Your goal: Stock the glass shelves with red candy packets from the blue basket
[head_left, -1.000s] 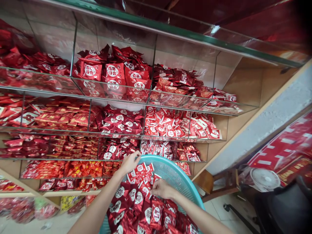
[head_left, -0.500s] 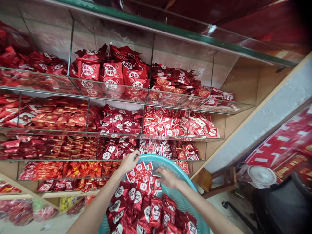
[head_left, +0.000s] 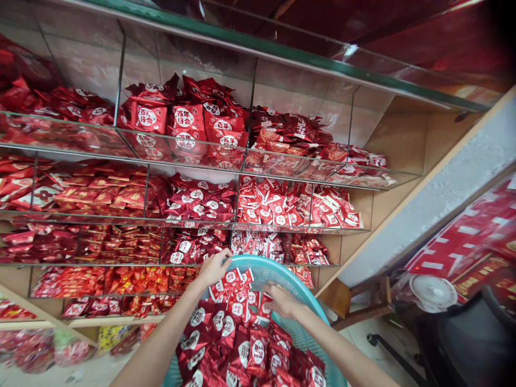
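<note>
A turquoise mesh basket [head_left: 300, 282] is in front of me at the bottom of the view. Dark red packets [head_left: 244, 349] with white round labels fill its near part, and smaller bright red packets [head_left: 231, 279] lie in a heap at the far side. My left hand [head_left: 213, 269] is closed on the basket's far left rim. Inside the basket, on the right, my right hand [head_left: 284, 301] pinches a small red packet [head_left: 265, 307] at the edge of the heap; its fingertips are partly hidden.
Glass-divided shelves [head_left: 237, 223] with several rows of red packets stand just beyond the basket. To the right are a wooden stool [head_left: 363, 301], a white fan [head_left: 433, 293] and a black chair [head_left: 471, 338]. Bagged goods [head_left: 36, 346] lie on the floor at lower left.
My right hand has closed on a small red packet, which is now tilted and shifted slightly right of the heap. My left hand stays at the rim.
</note>
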Demonstrator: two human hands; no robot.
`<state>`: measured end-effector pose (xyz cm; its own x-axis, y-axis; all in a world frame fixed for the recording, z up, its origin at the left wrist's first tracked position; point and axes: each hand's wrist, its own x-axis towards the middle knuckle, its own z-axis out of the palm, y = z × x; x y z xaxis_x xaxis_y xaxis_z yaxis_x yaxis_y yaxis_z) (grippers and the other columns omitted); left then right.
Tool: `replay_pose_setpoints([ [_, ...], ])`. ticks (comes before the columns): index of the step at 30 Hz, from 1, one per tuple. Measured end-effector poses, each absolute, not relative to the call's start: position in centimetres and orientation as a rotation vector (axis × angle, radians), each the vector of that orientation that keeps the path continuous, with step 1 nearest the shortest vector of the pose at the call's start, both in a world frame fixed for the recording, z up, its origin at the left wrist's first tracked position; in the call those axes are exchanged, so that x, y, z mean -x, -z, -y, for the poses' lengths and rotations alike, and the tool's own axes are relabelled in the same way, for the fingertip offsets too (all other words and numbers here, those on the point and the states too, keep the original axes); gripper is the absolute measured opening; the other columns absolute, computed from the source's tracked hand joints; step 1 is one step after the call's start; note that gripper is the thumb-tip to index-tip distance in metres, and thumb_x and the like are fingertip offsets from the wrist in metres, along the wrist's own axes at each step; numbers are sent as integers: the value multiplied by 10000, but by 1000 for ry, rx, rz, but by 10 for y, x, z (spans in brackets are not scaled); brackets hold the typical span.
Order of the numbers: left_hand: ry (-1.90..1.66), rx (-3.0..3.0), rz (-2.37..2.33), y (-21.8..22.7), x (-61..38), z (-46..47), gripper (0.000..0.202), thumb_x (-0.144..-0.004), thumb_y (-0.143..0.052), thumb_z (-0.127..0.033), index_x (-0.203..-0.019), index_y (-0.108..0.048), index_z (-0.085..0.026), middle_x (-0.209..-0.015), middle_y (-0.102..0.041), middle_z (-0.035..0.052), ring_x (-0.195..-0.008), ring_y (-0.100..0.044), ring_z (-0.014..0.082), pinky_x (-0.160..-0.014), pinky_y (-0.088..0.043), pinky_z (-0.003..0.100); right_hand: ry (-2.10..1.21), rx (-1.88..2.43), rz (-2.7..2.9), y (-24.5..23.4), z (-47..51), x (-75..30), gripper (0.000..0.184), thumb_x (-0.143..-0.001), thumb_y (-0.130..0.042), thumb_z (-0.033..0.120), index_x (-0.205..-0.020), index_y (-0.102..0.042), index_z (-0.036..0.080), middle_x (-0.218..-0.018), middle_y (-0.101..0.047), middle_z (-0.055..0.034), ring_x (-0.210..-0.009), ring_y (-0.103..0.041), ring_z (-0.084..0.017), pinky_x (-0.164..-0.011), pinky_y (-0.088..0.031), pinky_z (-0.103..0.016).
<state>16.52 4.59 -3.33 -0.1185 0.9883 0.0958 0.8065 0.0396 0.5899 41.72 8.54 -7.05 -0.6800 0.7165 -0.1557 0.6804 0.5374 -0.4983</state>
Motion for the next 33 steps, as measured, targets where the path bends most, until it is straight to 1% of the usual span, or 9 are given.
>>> replay_pose_setpoints([
  [2, -744, -1813, -1988, 34, -165, -46, 233, -813, -351, -385, -902, -531, -268, -689, -598, -53, -600, -519, 105, -582, -312, 196, -896, 1165, 2654, 69, -89, -423, 67, -644, -575, 144, -695, -591, 184, -729, -582, -29, -688, -524, -143, -607, -358, -230],
  [5, -753, -1804, -1983, 35, -165, -46, 232, -812, -355, -387, -905, -532, -270, -692, -603, -55, -596, -519, 102, -583, -313, 195, -978, 1138, 2582, 69, -94, -429, 89, -672, -513, 120, -622, -567, 170, -579, -545, 5, -565, -478, -105, -530, -319, -208],
  [10, -775, -1807, -1964, 35, -164, -45, 227, -808, -361, -390, -904, -529, -271, -712, -614, -53, -599, -526, 103, -581, -319, 195, -882, 1363, 2288, 71, -93, -427, 165, -729, -437, 134, -575, -489, 164, -506, -502, 15, -483, -454, -92, -485, -308, -201],
  [14, -780, -1788, -1961, 33, -166, -44, 224, -808, -364, -383, -911, -527, -270, -745, -623, -50, -637, -544, 107, -601, -329, 196, -1071, 1522, 2142, 74, -88, -417, 209, -745, -425, 153, -537, -428, 170, -432, -469, 24, -392, -453, -85, -438, -314, -196],
  [17, -777, -1788, -1961, 30, -167, -43, 222, -810, -362, -376, -912, -527, -268, -755, -625, -48, -657, -547, 110, -609, -332, 198, -1183, 1581, 2094, 82, -87, -409, 216, -766, -399, 168, -551, -421, 172, -373, -462, 26, -338, -450, -86, -408, -329, -193],
  [20, -766, -1779, -1967, 29, -167, -43, 219, -808, -366, -370, -913, -527, -265, -750, -623, -49, -651, -543, 109, -614, -335, 198, -1249, 1629, 2047, 94, -88, -402, 173, -792, -382, 220, -631, -429, 177, -346, -463, 33, -299, -443, -95, -356, -321, -187],
  [22, -767, -1783, -1967, 29, -167, -44, 219, -807, -366, -369, -915, -527, -267, -747, -623, -49, -643, -539, 108, -610, -334, 198, -1287, 1630, 2009, 100, -88, -397, 155, -799, -372, 242, -664, -420, 182, -352, -470, 28, -310, -472, -112, -337, -322, -190],
  [28, -773, -1791, -1972, 31, -166, -44, 223, -810, -363, -374, -912, -530, -268, -736, -621, -48, -637, -537, 111, -604, -332, 202, -1365, 1508, 1833, 106, -89, -387, 169, -785, -415, 281, -641, -376, 203, -377, -466, 30, -361, -537, -146, -322, -336, -198],
  [33, -769, -1787, -1968, 31, -166, -44, 221, -808, -370, -372, -916, -531, -267, -746, -623, -47, -639, -539, 108, -606, -336, 199, -1405, 1519, 1806, 111, -87, -388, 92, -778, -412, 255, -715, -405, 188, -372, -466, 49, -346, -527, -138, -314, -353, -189],
])
